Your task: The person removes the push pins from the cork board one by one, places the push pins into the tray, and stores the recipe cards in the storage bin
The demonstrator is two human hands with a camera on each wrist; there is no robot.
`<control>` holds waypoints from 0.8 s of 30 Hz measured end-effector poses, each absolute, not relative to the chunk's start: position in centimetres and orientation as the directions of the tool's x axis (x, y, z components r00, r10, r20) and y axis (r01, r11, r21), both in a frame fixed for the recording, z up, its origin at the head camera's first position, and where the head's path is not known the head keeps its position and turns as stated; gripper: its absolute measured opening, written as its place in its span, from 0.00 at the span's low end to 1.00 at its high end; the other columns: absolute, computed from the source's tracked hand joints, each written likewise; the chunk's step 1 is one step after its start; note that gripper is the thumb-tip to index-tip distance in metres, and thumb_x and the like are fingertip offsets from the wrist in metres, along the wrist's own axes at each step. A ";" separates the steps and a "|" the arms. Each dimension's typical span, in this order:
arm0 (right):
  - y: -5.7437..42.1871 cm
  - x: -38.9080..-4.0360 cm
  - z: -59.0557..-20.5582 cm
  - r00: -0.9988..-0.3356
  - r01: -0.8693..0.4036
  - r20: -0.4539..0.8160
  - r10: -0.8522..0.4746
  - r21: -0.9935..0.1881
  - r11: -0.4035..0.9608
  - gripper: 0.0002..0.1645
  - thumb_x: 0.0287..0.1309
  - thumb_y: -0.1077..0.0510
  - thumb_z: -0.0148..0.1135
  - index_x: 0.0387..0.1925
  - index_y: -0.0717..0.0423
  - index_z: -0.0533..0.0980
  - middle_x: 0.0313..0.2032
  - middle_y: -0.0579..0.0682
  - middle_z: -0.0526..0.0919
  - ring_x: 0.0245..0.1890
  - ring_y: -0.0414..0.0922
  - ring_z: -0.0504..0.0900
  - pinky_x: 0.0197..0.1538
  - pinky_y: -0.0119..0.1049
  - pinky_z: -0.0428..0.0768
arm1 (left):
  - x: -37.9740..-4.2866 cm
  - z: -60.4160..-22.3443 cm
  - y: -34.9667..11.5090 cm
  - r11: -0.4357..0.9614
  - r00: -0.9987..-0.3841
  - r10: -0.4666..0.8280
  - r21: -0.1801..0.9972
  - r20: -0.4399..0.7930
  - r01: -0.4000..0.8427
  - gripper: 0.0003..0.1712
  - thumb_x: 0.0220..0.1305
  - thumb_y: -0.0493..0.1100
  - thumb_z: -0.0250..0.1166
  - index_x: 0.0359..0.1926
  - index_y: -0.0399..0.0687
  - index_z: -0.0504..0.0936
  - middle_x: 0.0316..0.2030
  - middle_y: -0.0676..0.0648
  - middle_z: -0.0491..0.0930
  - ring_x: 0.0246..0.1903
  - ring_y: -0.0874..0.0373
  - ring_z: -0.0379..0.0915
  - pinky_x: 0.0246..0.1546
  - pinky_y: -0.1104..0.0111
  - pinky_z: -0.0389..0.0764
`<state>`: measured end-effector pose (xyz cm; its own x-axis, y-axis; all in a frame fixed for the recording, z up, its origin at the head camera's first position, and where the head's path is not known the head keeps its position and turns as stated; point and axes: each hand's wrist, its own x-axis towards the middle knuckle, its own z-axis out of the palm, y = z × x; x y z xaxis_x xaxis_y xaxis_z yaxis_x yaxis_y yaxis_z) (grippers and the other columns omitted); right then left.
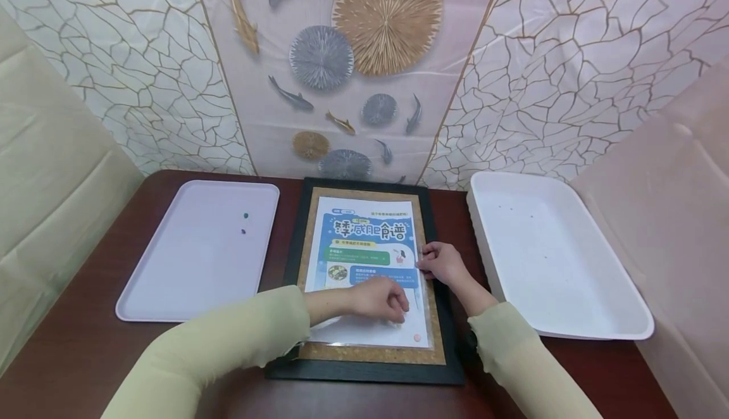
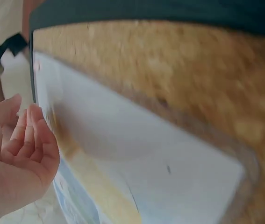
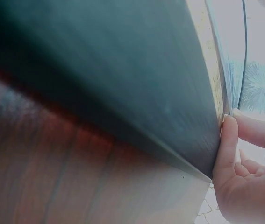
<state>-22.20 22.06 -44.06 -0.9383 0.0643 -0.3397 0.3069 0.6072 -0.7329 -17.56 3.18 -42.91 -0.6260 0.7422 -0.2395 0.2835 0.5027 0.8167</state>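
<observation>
The right hand (image 1: 441, 263) pinches the right edge of a blue-and-white printed sheet (image 1: 364, 257) lying on a black-framed brown cork board (image 1: 373, 354). The left hand (image 1: 377, 299), loosely curled above it, seemingly holds nothing. An uneven tug could skew the sheet.

A plastic-covered, blue-and-white printed sheet (image 1: 364, 251) lies on a black-framed cork board (image 1: 370, 354); the right hand (image 1: 444, 264) pinches the sheet's right edge; the left hand (image 1: 380, 299) is over its lower half.
</observation>
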 end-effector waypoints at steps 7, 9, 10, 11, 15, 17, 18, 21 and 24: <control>22.0 -22.1 -44.0 -0.938 0.310 -0.341 0.067 -0.736 0.602 0.21 0.57 0.63 0.61 0.51 0.66 0.71 0.35 0.59 0.80 0.28 0.43 0.80 0.35 0.34 0.82 | -16.0 -43.6 5.3 0.595 -0.656 0.712 0.712 -0.251 0.373 0.04 0.55 0.40 0.67 0.31 0.45 0.82 0.18 0.56 0.76 0.17 0.70 0.66 0.22 0.80 0.66; 22.0 -22.1 -44.0 -0.939 0.308 -0.339 0.064 -0.738 0.600 0.21 0.57 0.63 0.61 0.52 0.67 0.71 0.35 0.60 0.80 0.28 0.43 0.80 0.35 0.35 0.82 | -15.6 -43.7 5.8 0.640 -0.670 0.698 0.638 -0.250 0.428 0.04 0.54 0.44 0.68 0.28 0.50 0.82 0.17 0.59 0.73 0.19 0.70 0.66 0.22 0.79 0.66; 22.0 -22.1 -44.0 -0.939 0.307 -0.338 0.064 -0.740 0.599 0.21 0.57 0.63 0.61 0.51 0.67 0.71 0.35 0.60 0.80 0.28 0.43 0.80 0.35 0.35 0.82 | -15.4 -43.6 6.0 0.660 -0.678 0.691 0.601 -0.250 0.451 0.04 0.54 0.45 0.68 0.26 0.52 0.81 0.17 0.60 0.73 0.19 0.70 0.66 0.22 0.79 0.66; 22.0 -22.1 -44.0 -0.939 0.308 -0.339 0.064 -0.740 0.598 0.21 0.57 0.63 0.61 0.51 0.67 0.71 0.35 0.60 0.80 0.28 0.43 0.80 0.35 0.35 0.82 | -15.2 -43.6 6.1 0.672 -0.684 0.685 0.579 -0.250 0.462 0.05 0.53 0.45 0.68 0.25 0.53 0.80 0.17 0.60 0.73 0.20 0.70 0.66 0.21 0.78 0.66; 22.0 -22.2 -44.0 -0.939 0.304 -0.338 0.060 -0.740 0.600 0.21 0.57 0.63 0.61 0.51 0.67 0.71 0.36 0.60 0.80 0.29 0.43 0.80 0.36 0.35 0.82 | -14.4 -43.5 6.7 0.700 -0.701 0.669 0.524 -0.247 0.484 0.07 0.54 0.45 0.67 0.22 0.55 0.79 0.17 0.60 0.73 0.20 0.69 0.67 0.20 0.76 0.66; 22.0 -22.2 -44.0 -0.939 0.304 -0.338 0.060 -0.738 0.602 0.21 0.57 0.63 0.61 0.51 0.66 0.71 0.36 0.60 0.80 0.29 0.43 0.80 0.36 0.35 0.82 | -14.2 -43.5 6.8 0.708 -0.710 0.659 0.523 -0.247 0.475 0.07 0.54 0.45 0.66 0.22 0.55 0.79 0.16 0.59 0.72 0.19 0.69 0.67 0.19 0.76 0.65; 22.0 -22.2 -44.0 -0.940 0.303 -0.337 0.060 -0.738 0.603 0.21 0.57 0.63 0.61 0.51 0.66 0.71 0.36 0.60 0.80 0.29 0.43 0.80 0.36 0.35 0.82 | -14.1 -43.5 6.8 0.710 -0.714 0.655 0.523 -0.247 0.471 0.07 0.54 0.45 0.66 0.21 0.55 0.79 0.16 0.59 0.72 0.19 0.68 0.67 0.19 0.76 0.65; 22.0 -22.1 -44.0 -0.941 0.300 -0.332 0.061 -0.740 0.602 0.21 0.56 0.63 0.62 0.51 0.67 0.71 0.35 0.60 0.80 0.28 0.42 0.80 0.35 0.35 0.82 | -14.1 -43.6 6.8 0.713 -0.719 0.650 0.524 -0.245 0.467 0.07 0.54 0.45 0.66 0.21 0.55 0.79 0.15 0.59 0.72 0.19 0.69 0.66 0.19 0.77 0.65; 22.0 -22.0 -44.0 -0.943 0.295 -0.326 0.060 -0.744 0.599 0.21 0.56 0.64 0.62 0.50 0.68 0.71 0.34 0.60 0.79 0.26 0.41 0.80 0.34 0.35 0.82 | -14.0 -43.5 6.7 0.706 -0.714 0.656 0.532 -0.244 0.467 0.07 0.55 0.44 0.66 0.22 0.54 0.80 0.15 0.60 0.72 0.19 0.70 0.66 0.20 0.77 0.65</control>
<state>-22.02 21.99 -44.04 -0.9434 0.0597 -0.3263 0.2952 0.5994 -0.7440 -14.04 6.74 -43.52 -0.7142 0.6559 -0.2442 0.4668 0.7065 0.5320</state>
